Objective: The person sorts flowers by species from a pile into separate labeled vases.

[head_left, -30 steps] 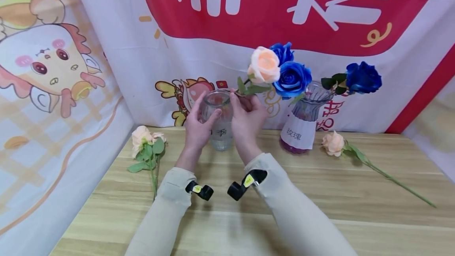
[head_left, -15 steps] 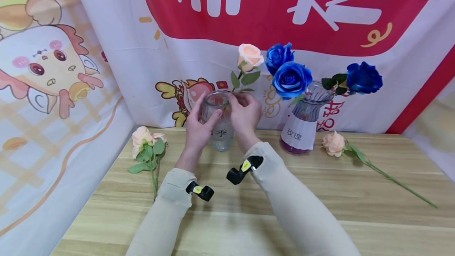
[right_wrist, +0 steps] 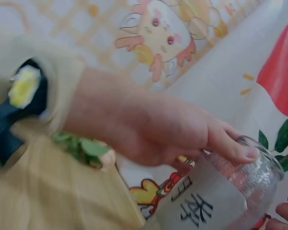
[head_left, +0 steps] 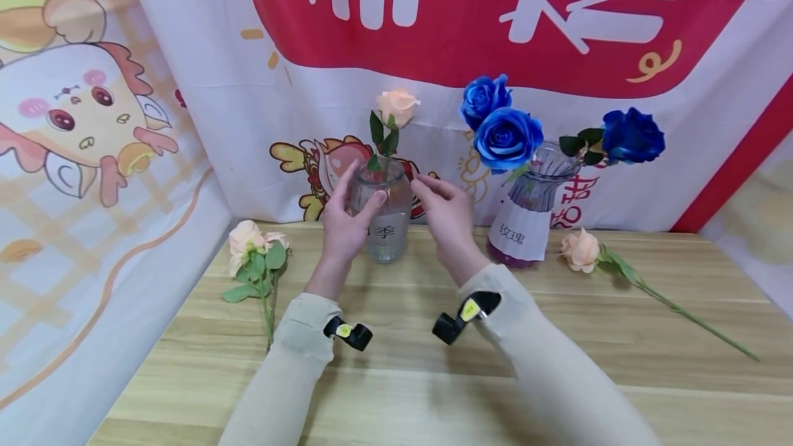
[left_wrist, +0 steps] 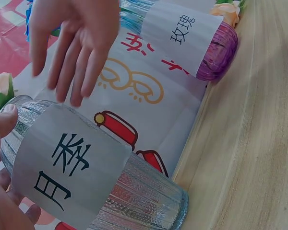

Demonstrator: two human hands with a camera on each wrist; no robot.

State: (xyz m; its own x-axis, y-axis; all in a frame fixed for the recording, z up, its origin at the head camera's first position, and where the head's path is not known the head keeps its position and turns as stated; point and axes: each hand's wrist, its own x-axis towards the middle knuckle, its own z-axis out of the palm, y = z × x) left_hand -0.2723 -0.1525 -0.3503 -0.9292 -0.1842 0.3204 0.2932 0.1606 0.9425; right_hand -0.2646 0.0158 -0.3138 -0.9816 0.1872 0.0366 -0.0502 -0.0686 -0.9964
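A clear glass vase [head_left: 387, 252] with a white paper label [left_wrist: 69, 163] stands on the table. My left hand [head_left: 344, 222] holds it round the upper body, the thumb at the near side. One peach rose [head_left: 398, 107] stands in this vase, its dark leaves just above the rim. To the right of the vase my right hand [head_left: 447, 215] is raised, apart from the glass. In the left wrist view the right hand's fingers [left_wrist: 72, 67] hang loosely extended, holding nothing.
A second labelled vase [head_left: 519, 232] with a purple base stands at right, holding several blue roses [head_left: 508, 137]. Peach flowers [head_left: 255, 253] lie at left; another long-stemmed peach flower [head_left: 582, 250] lies at right. A printed cloth [head_left: 297, 102] hangs behind the table [head_left: 384, 377].
The peach rose has moved left and down into the clear vase. My right hand has let go of its stem and drawn away to the right. The left hand stays on the vase.
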